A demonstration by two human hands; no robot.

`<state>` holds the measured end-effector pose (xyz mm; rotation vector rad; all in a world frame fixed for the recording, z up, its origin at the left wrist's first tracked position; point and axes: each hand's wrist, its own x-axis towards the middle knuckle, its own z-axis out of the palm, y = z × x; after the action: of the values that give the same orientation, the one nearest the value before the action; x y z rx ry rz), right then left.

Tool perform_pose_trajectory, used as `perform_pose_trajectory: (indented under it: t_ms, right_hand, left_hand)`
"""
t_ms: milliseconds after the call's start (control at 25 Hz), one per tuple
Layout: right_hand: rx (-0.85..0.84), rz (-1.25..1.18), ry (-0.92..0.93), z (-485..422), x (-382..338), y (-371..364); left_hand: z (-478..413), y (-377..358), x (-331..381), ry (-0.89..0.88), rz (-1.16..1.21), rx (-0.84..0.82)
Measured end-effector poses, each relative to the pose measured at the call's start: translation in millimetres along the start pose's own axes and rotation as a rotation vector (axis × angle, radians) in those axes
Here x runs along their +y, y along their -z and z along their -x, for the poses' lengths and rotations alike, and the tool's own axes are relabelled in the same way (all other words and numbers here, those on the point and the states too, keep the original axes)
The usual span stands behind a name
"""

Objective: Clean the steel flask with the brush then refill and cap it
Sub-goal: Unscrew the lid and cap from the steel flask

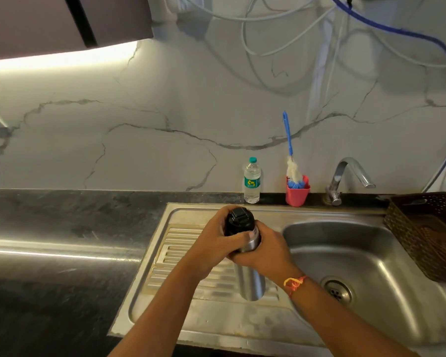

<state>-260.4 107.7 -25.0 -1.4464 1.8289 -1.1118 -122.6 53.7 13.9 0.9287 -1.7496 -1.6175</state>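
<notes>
1. The steel sink (pixel 371 253) takes up the right side of the dark counter, and a brown basket (pixel 422 228) sits at its right edge.
2. The steel flask (pixel 250 279) stands upright on the sink's ribbed drainboard (pixel 180 243), with its black cap (pixel 238 221) on.
3. The left hand (pixel 214 240) is wrapped around the cap. The right hand (pixel 267 251) is clamped on the flask just below it.
4. Behind the sink, the brush (pixel 289 140) stands handle-up in a pink cup (pixel 296 195), between a plastic water bottle (pixel 252 181) and the tap (pixel 345 173).

Flask (pixel 250 279) neck hidden under fingers (pixel 238 238); basket (pixel 402 228) cut by right edge; bottle (pixel 252 181) label unreadable.
</notes>
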Motion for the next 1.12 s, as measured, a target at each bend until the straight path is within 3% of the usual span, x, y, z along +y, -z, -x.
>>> perform_pose_trajectory:
  t_ms: [320,400,560,720,960,1120]
  right_hand:
    - [0.04,0.093,0.036,5.5,-1.6,-2.0]
    - [0.033,0.118,0.053,6.4,-3.7,-1.0]
    - [0.037,0.01,-0.005,3.5,3.2,3.0]
    - [0.058,-0.047,-0.064,5.5,4.7,6.3]
    - [0.051,0.019,-0.027,8.0,-1.8,5.1]
    - [0.071,0.041,-0.029,8.8,-0.5,0.7]
  left_hand:
    - [-2.2,-20.1,-4.1,-0.002,0.101,0.318]
    - [-2.2,-18.5,-2.4,0.004,0.039,0.264]
    - [1.2,-0.9,-2.9,-0.013,0.028,-0.004]
    - [1.2,2.2,-10.5,-0.074,0.125,0.111]
    - [-1.5,-0.1,-8.4,-0.117,0.016,0.181]
    - [-5.6,-2.8,-6.8,-0.112,0.232,0.341]
